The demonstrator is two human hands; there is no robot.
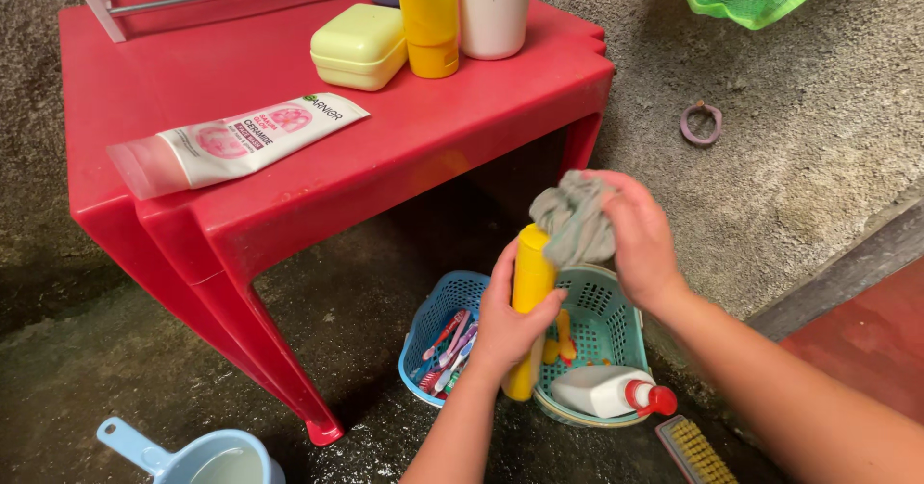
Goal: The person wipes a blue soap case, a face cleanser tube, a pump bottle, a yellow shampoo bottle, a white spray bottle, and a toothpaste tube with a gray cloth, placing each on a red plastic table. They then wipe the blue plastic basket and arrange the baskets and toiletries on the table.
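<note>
- The left hand [505, 322] is wrapped around the yellow bottle [528, 301] and holds it upright above the green basket [599, 322]; it is best kept steady there.
- The right hand [640, 239] pinches a grey cloth [576, 219] against the top of the bottle; small turning strokes should clean it well.
- The bottle is a slim, plain yellow cylinder, below the front right corner of the red table [289, 171].

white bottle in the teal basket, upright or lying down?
Lying down. The white bottle rests on its side in the teal basket, red cap pointing sideways to the right over the rim.
</note>
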